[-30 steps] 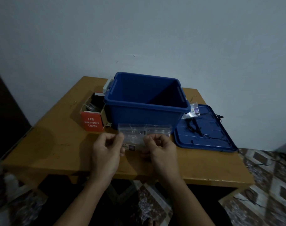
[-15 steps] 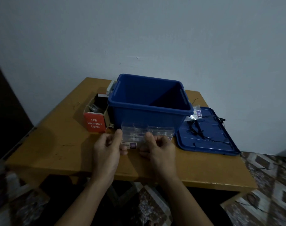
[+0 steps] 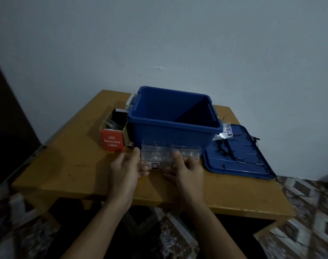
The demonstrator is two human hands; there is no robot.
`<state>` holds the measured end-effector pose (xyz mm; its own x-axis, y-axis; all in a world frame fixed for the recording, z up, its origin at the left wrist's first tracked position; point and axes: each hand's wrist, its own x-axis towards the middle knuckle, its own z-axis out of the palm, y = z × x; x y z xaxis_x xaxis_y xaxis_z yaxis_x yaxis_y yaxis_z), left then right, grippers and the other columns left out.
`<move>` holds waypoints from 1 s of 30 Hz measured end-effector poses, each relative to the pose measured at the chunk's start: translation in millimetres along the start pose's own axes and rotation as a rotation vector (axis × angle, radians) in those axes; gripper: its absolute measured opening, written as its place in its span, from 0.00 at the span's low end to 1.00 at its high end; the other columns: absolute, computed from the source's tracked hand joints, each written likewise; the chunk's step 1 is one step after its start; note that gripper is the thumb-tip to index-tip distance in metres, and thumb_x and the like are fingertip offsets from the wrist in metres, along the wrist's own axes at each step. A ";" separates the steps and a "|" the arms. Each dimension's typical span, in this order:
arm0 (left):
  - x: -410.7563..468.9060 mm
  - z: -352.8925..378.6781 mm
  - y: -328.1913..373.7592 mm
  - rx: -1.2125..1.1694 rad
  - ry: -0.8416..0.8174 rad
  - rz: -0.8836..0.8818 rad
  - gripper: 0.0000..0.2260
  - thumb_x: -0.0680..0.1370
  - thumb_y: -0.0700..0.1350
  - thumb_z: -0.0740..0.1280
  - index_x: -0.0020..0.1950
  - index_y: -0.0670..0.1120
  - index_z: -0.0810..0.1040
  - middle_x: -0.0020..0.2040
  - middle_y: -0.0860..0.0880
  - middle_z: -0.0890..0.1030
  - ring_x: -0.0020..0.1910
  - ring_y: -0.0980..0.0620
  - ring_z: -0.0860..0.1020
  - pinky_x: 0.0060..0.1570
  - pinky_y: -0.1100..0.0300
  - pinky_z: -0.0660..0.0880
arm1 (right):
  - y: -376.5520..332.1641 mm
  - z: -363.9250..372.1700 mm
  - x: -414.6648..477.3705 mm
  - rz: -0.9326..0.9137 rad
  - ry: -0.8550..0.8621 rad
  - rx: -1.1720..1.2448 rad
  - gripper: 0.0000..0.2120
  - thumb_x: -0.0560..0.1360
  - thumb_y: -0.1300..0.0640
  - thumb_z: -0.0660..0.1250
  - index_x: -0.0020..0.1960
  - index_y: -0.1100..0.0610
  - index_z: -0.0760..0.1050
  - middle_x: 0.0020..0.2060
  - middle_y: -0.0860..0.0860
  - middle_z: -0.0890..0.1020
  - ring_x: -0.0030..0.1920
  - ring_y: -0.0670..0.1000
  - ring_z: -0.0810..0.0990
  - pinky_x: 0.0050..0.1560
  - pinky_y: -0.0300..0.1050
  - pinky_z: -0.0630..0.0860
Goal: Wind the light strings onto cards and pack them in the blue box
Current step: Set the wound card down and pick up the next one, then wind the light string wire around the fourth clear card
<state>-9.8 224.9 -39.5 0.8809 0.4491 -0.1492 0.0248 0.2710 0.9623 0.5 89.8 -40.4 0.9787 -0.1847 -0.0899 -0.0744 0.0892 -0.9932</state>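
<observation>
Blue box [image 3: 170, 135] behind clear packets [image 3: 157, 151], beside carton [image 3: 112, 141]

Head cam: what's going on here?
A person holds clear packets just in front of the open blue box, with the left-hand grip and right-hand grip each pinching them. The lid lies flat on the table to the right of the box, with a loose dark light string and another small packet on it. An open red LED Decorative Lights carton stands left of the box.
</observation>
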 end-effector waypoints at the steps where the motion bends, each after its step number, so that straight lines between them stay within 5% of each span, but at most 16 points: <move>1: 0.0 0.6 1.5 -0.031 0.002 -0.011 0.11 0.82 0.46 0.66 0.42 0.41 0.76 0.27 0.53 0.80 0.31 0.52 0.80 0.41 0.49 0.79 | -0.6 0.0 -0.8 0.018 0.012 0.026 0.14 0.81 0.48 0.66 0.47 0.60 0.77 0.39 0.55 0.82 0.43 0.57 0.86 0.47 0.55 0.85; 7: -0.6 0.6 5.1 -0.039 0.027 -0.065 0.07 0.81 0.37 0.63 0.44 0.39 0.77 0.37 0.44 0.80 0.38 0.47 0.82 0.44 0.51 0.81 | -4.2 -2.3 -12.0 -0.022 0.030 -0.041 0.07 0.82 0.59 0.63 0.46 0.60 0.75 0.36 0.52 0.82 0.44 0.57 0.84 0.51 0.61 0.83; 10: -3.9 -6.4 6.3 -0.032 0.049 -0.082 0.07 0.81 0.36 0.63 0.44 0.38 0.76 0.38 0.44 0.79 0.38 0.46 0.81 0.42 0.51 0.80 | 0.6 -4.0 -19.8 -0.111 0.049 -0.135 0.07 0.80 0.59 0.64 0.44 0.52 0.76 0.38 0.54 0.81 0.43 0.57 0.82 0.49 0.62 0.82; 15: -10.7 -27.7 19.0 0.079 0.047 -0.092 0.07 0.81 0.40 0.64 0.45 0.40 0.80 0.43 0.44 0.81 0.39 0.47 0.80 0.38 0.53 0.79 | -2.3 -3.0 -31.8 -0.395 -0.039 -0.331 0.11 0.77 0.65 0.66 0.43 0.51 0.73 0.36 0.45 0.78 0.38 0.43 0.77 0.38 0.35 0.74; 18: -7.0 -41.4 37.6 0.214 0.106 0.020 0.08 0.81 0.46 0.65 0.45 0.46 0.81 0.45 0.48 0.82 0.41 0.50 0.80 0.37 0.55 0.77 | -16.5 9.4 -36.2 -0.531 -0.179 -0.491 0.13 0.76 0.66 0.66 0.43 0.49 0.73 0.37 0.44 0.77 0.40 0.44 0.77 0.38 0.31 0.70; 23: 21.1 -69.3 72.8 0.364 0.251 0.249 0.20 0.80 0.55 0.65 0.48 0.36 0.79 0.41 0.42 0.81 0.37 0.48 0.76 0.39 0.52 0.73 | -55.0 49.7 -31.6 -0.654 -0.516 -0.832 0.06 0.78 0.58 0.64 0.50 0.48 0.72 0.46 0.43 0.75 0.47 0.42 0.74 0.46 0.36 0.72; 26: 49.3 -85.1 89.6 0.430 0.250 0.365 0.21 0.81 0.51 0.65 0.49 0.31 0.77 0.40 0.37 0.79 0.37 0.47 0.75 0.37 0.54 0.71 | -75.7 86.2 -19.7 -0.772 -0.568 -0.938 0.01 0.80 0.57 0.63 0.51 0.52 0.72 0.49 0.49 0.76 0.47 0.49 0.75 0.48 0.46 0.76; 30: 100.1 -102.9 101.1 0.714 0.222 0.454 0.16 0.81 0.51 0.62 0.47 0.37 0.76 0.45 0.38 0.78 0.41 0.46 0.76 0.38 0.55 0.70 | -88.3 138.7 5.5 -0.906 -0.580 -1.126 0.02 0.80 0.62 0.64 0.51 0.58 0.75 0.48 0.55 0.77 0.46 0.56 0.78 0.45 0.51 0.79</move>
<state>32.3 384.8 19.4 0.7670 0.5598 0.3137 0.0493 -0.5388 0.8410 39.1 216.6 57.1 0.6922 0.6448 0.3242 0.7207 -0.6415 -0.2628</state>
